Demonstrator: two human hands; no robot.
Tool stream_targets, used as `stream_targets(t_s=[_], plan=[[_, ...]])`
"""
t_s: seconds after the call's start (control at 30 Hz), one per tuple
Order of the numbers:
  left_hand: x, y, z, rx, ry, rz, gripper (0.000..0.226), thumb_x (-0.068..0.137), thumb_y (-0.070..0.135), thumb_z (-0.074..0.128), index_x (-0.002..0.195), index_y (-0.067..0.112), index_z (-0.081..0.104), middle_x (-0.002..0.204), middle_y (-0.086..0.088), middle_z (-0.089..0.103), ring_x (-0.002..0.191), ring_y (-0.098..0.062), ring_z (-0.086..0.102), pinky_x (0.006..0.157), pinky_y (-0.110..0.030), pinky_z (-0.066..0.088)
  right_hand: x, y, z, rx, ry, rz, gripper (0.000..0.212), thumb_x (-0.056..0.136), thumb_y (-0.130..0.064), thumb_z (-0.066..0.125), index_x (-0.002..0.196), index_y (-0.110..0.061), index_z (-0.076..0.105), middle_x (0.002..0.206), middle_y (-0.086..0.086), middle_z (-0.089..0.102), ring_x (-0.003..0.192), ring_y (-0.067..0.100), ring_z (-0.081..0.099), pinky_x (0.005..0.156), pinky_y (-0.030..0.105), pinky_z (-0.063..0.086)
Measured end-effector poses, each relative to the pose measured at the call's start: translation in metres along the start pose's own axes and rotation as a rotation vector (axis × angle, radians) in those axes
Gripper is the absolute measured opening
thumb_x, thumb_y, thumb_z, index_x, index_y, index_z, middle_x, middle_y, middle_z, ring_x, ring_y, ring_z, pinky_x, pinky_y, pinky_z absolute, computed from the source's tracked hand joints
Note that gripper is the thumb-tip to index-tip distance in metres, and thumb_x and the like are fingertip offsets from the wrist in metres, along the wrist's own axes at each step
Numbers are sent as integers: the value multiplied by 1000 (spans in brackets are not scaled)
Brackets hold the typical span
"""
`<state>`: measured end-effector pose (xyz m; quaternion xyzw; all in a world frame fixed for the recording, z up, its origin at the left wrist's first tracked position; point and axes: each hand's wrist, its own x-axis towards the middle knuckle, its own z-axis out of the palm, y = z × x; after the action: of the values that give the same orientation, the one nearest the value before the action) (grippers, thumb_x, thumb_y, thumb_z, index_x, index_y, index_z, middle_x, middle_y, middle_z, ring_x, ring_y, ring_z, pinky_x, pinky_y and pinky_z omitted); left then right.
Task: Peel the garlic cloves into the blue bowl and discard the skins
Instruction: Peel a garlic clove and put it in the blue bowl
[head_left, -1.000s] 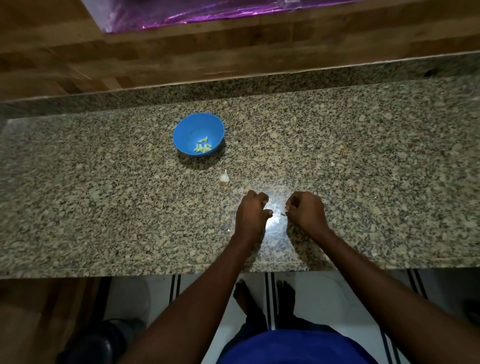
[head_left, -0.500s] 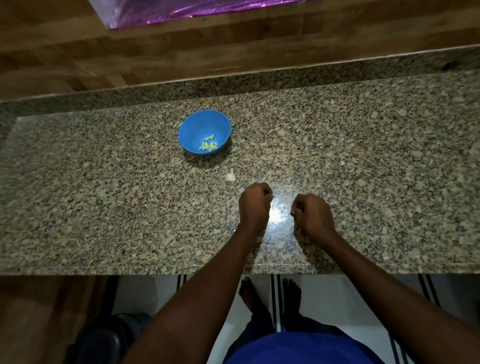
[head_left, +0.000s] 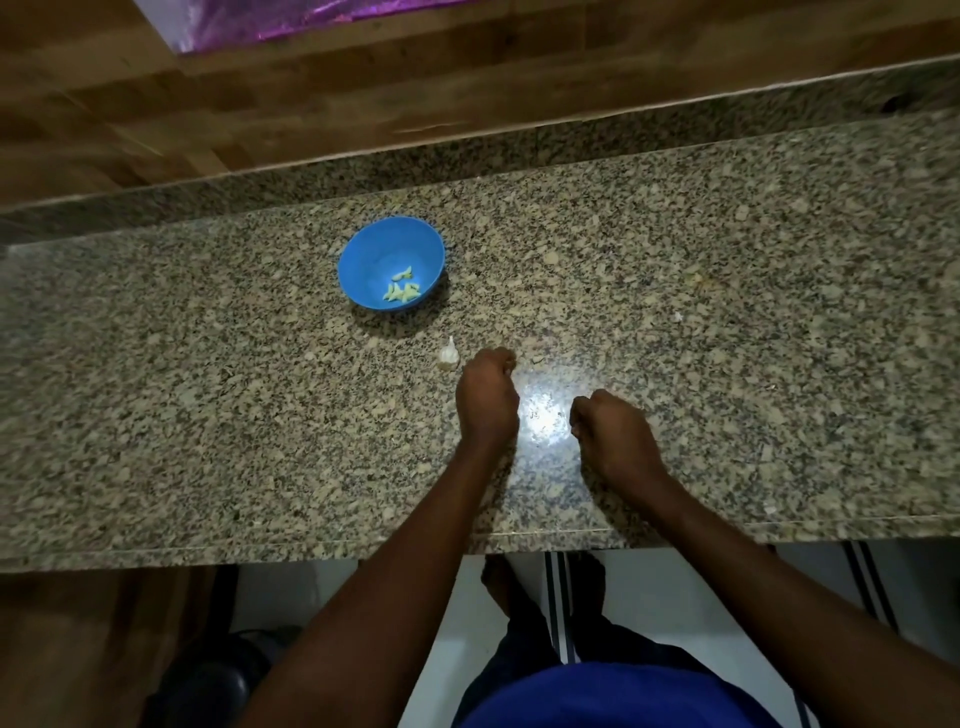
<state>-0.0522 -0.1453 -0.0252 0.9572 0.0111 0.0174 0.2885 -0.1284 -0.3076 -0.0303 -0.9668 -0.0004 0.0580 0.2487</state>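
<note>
At 10 o'clock of the left hand (head_left: 487, 397), garlic (head_left: 448, 355) is seen: light, papery, best pinched at its tip. Both hands are curled; right hand (head_left: 613, 439) contents cannot be told.

On the bench (head_left: 727, 364) the bowl (head_left: 374, 249) sits ahead of me and to the left, with peeled cloves (head_left: 401, 291) lying in it. A garlic piece (head_left: 448, 355) lies nearer, between the bowl and my left hand (head_left: 487, 400), just left of it. My right hand (head_left: 610, 441) is beside it, apart.
</note>
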Motion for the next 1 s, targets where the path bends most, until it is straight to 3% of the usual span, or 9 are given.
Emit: stream_targets(t_s=[0.17, 0.27, 0.37, 0.5, 0.6, 0.67, 0.73, 0.87, 1.0], plan=[[-49, 2, 18, 240, -34, 183, 31, 81, -3, 59, 110, 6, 64, 107, -11, 58, 98, -28, 49, 79, -37, 43, 1, 6, -8, 208, 99, 139, 20, 79, -3, 64, 70, -19, 57, 69, -5, 57, 63, 14, 54, 58, 31, 42], [-69, 26, 37, 212, -136, 282, 49, 63, -13, 52, 108, 6, 61, 105, -10, 56, 95, -25, 47, 73, -33, 38, 4, 22, -20, 300, 181, 285, 16, 80, -6, 65, 73, -20, 66, 65, -8, 61, 63, 15, 60, 60, 24, 37], [-66, 46, 49, 164, -212, 417, 46, 60, -9, 58, 103, 7, 62, 102, -10, 58, 90, -27, 48, 72, -33, 33, 6, 42, -35, 304, 231, 381, 17, 82, -7, 64, 82, -19, 75, 72, -2, 70, 70, 15, 64, 63, 22, 38], [-24, 78, 71, 116, -281, 540, 40, 75, 0, 67, 115, 8, 65, 112, -11, 62, 97, -30, 56, 80, -38, 44, 13, 68, -54, 336, 301, 532, 18, 84, -10, 64, 86, -19, 80, 87, 3, 77, 83, 22, 70, 73, 25, 49], [18, 107, 89, 89, -343, 619, 46, 87, 7, 64, 132, 0, 59, 134, -24, 56, 119, -42, 53, 99, -44, 47, 19, 83, -67, 423, 368, 646, 16, 86, -10, 66, 85, -19, 79, 79, -2, 73, 75, 16, 67, 68, 21, 45], [41, 124, 104, 132, -401, 655, 51, 91, 7, 58, 139, -6, 51, 145, -33, 45, 134, -47, 43, 108, -53, 41, 20, 91, -71, 484, 392, 703, 15, 86, -10, 66, 81, -19, 77, 65, -7, 65, 58, 5, 59, 62, 17, 41], [51, 137, 116, 195, -472, 699, 54, 96, 14, 51, 146, -6, 41, 154, -31, 34, 143, -44, 33, 112, -57, 35, 21, 100, -68, 558, 395, 728, 14, 86, -11, 65, 76, -14, 74, 57, -7, 66, 48, 4, 63, 56, 20, 50], [28, 126, 111, 283, -532, 790, 61, 106, 30, 36, 158, 3, 19, 166, -17, 13, 154, -29, 10, 121, -44, 15, 17, 108, -66, 659, 384, 751, 16, 89, -13, 67, 74, -15, 74, 54, 1, 69, 50, 14, 69, 59, 34, 62], [-32, 66, 76, 174, -520, 792, 62, 106, 39, 29, 159, 7, 19, 167, -11, 13, 155, -22, 6, 124, -38, 7, 8, 103, -65, 667, 363, 703, 19, 89, -12, 67, 72, -19, 73, 60, -1, 70, 50, 13, 69, 62, 36, 62]])
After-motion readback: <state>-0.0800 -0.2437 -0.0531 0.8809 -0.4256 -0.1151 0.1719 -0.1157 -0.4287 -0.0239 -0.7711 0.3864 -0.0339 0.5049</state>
